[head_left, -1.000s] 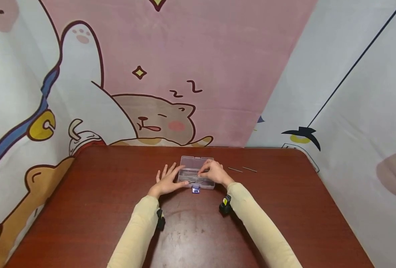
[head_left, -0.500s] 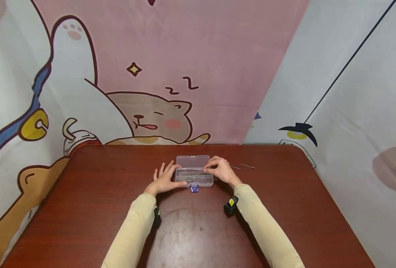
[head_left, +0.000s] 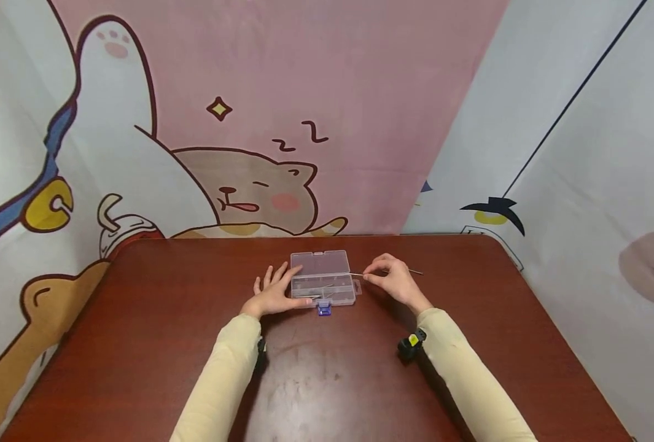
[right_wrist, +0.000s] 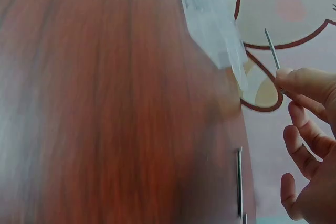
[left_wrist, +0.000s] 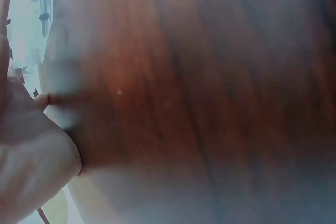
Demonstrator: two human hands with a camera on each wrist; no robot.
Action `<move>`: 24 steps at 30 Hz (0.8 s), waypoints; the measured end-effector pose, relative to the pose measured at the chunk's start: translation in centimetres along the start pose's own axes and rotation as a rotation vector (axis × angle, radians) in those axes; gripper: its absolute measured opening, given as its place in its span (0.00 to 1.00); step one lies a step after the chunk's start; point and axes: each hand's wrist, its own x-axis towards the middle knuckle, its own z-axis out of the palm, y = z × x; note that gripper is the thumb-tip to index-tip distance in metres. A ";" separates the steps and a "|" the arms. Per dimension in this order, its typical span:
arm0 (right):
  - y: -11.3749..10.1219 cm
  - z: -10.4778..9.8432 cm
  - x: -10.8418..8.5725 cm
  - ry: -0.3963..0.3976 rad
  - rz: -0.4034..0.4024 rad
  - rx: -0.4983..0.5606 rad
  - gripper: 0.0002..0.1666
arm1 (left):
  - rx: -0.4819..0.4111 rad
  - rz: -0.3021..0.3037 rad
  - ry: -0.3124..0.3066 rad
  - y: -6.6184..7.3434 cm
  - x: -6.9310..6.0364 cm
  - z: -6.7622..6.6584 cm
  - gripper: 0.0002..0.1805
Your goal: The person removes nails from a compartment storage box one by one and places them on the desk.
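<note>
A clear plastic box [head_left: 338,297] with compartments and a blue latch [head_left: 324,309] stands with its lid tilted back. The left hand [head_left: 271,299] rests on its left side, thumb on the front edge, other fingers spread. Thin metal pieces [head_left: 311,296] lie inside. Between thumb and index finger the right hand [head_left: 397,282] pinches a thin metal rod [head_left: 355,274], right of the box; in the right wrist view the rod [right_wrist: 272,48] sticks up from the fingertips of the right hand [right_wrist: 312,145].
Behind the right hand another thin rod [head_left: 416,272] lies on the brown table [head_left: 327,380]; the right wrist view shows a rod [right_wrist: 240,182] near the table's edge, with the end of one more below it. A cartoon-printed cloth [head_left: 360,123] hangs behind the table.
The right hand has moved from over the box to its right, carrying a rod out with it. The left hand has stayed on the box. The camera view has shifted slightly.
</note>
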 end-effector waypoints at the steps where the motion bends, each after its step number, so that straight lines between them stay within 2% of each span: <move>1: 0.1 -0.4 0.0 -0.002 0.001 -0.013 0.03 | 0.004 -0.003 -0.005 0.1 0.1 -0.2 0.51; 7: 1.2 -2.5 -0.7 -0.008 0.030 -0.058 0.04 | 0.025 -0.019 -0.068 0.6 0.6 -0.9 0.51; 13: 2.4 -3.8 -1.5 0.012 0.069 -0.125 0.03 | 0.022 -0.053 -0.119 0.6 0.5 -0.7 0.52; 19: 3.2 -4.6 -1.8 0.055 0.078 -0.177 0.03 | 0.045 -0.077 -0.147 0.7 0.6 -0.7 0.53; 24: 3.8 -4.9 -1.6 0.099 0.065 -0.166 0.03 | 0.043 -0.079 -0.148 0.6 0.8 -1.0 0.54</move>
